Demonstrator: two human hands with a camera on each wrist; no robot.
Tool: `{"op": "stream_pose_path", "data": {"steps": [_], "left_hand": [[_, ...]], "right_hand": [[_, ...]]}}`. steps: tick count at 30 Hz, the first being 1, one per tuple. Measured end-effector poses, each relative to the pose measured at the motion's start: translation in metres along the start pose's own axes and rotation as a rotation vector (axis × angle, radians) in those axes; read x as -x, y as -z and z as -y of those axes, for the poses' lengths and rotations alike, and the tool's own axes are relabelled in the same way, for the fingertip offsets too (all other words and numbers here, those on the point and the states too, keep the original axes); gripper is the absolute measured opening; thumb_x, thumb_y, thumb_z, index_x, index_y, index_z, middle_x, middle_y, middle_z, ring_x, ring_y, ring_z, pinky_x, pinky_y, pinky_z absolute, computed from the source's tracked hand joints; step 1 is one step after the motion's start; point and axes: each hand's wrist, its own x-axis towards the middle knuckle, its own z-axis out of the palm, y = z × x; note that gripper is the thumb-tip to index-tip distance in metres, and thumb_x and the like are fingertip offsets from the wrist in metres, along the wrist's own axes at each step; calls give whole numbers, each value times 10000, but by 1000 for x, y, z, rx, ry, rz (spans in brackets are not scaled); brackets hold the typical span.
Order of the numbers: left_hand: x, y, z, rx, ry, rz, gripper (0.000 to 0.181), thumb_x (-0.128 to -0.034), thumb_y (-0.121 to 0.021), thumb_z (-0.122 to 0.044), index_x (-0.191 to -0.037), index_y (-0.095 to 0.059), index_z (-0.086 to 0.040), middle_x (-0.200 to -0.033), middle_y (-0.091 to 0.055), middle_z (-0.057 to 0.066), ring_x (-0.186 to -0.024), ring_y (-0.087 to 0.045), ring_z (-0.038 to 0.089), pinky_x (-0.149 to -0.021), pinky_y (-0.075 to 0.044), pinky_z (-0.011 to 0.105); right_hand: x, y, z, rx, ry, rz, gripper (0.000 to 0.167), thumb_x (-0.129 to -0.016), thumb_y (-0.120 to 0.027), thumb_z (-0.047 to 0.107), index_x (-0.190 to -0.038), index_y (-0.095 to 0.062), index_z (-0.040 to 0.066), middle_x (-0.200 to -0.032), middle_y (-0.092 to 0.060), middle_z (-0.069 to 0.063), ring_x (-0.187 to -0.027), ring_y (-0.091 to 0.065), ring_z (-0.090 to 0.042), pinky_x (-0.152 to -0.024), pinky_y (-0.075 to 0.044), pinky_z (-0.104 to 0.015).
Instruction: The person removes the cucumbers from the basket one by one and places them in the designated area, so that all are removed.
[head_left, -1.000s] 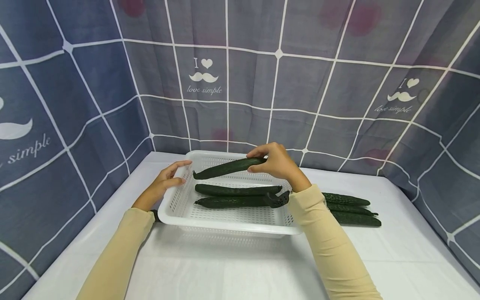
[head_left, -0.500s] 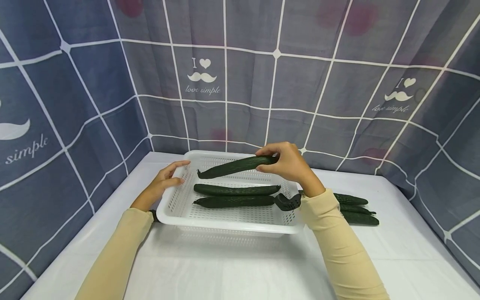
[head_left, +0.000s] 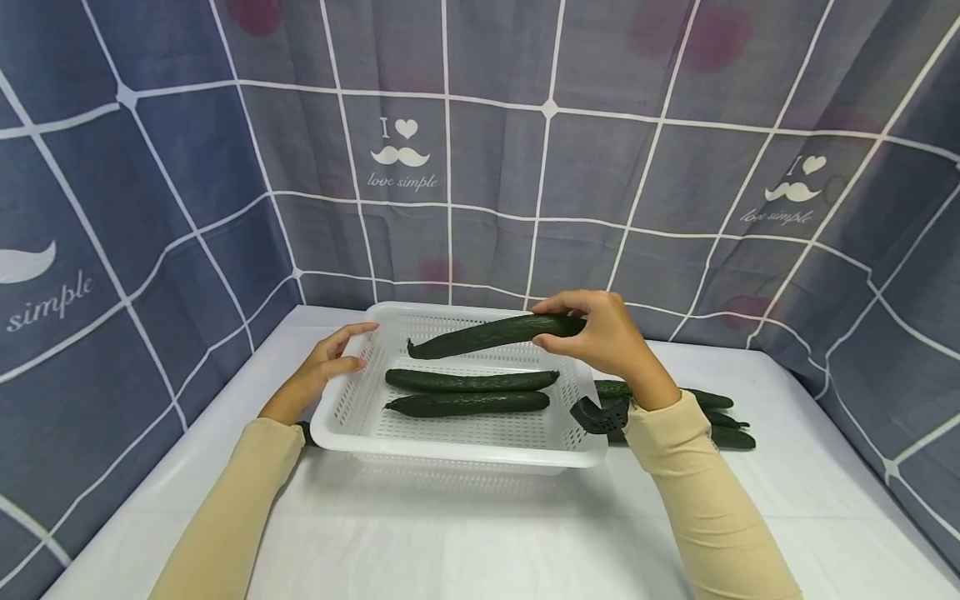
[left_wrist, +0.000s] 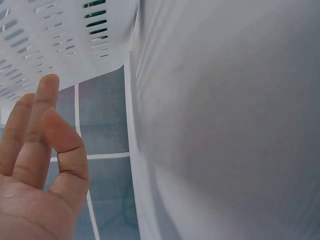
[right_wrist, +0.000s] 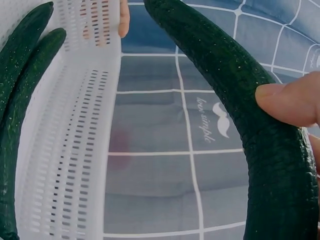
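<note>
In the head view my right hand [head_left: 600,333] grips one end of a long dark green cucumber [head_left: 480,335], its thumb and fingers on opposite sides. The cucumber hangs slightly tilted above the back half of a white plastic basket [head_left: 465,454], its free end pointing left. The right wrist view shows the thumb pressed on the cucumber's skin [right_wrist: 220,65]. My left hand [head_left: 318,371] is at the basket's left side; its fairly straight fingers touch or almost touch the wall in the left wrist view. Two cucumbers [head_left: 468,404] lie side by side in the basket.
Several more cucumbers [head_left: 731,437] lie on the white tablecloth [head_left: 465,533] right of the basket, partly hidden by my right wrist. A grey-blue checked curtain [head_left: 495,183] stands behind and along both sides. A black device [head_left: 600,415] is strapped at my right wrist.
My right hand has moved to the right, carrying the cucumber with it over the basket. The left hand, the basket and the two cucumbers inside stay put.
</note>
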Motion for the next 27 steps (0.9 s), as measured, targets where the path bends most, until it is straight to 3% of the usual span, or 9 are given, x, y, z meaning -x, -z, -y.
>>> {"op": "stream_pose_path", "data": {"steps": [13,27], "left_hand": [[2,-1,-2,7,12,2,583,-993,-614,-56,-1567,-527,-106,-1408,-568,234,-1090,-687,175,-820,-618,351],[1,1,1,5,3,7,574,-1002,-610,-45,-1563,-541,-142,-1409,-570,181,-1085,-681,153,-812,-617,353]], "right_hand": [[25,17,-1,46,53,-79,297,-818,-903,1,-1104,-838,44,-1074,-808,-96,-909,-688,-237,-812,-512,-216],[51,33,-9,47,109,-139,327,-770,-910,-51,-1076,-844,44,-1009,-801,-71,-917,-669,-21,-806,-511,-131]]}}
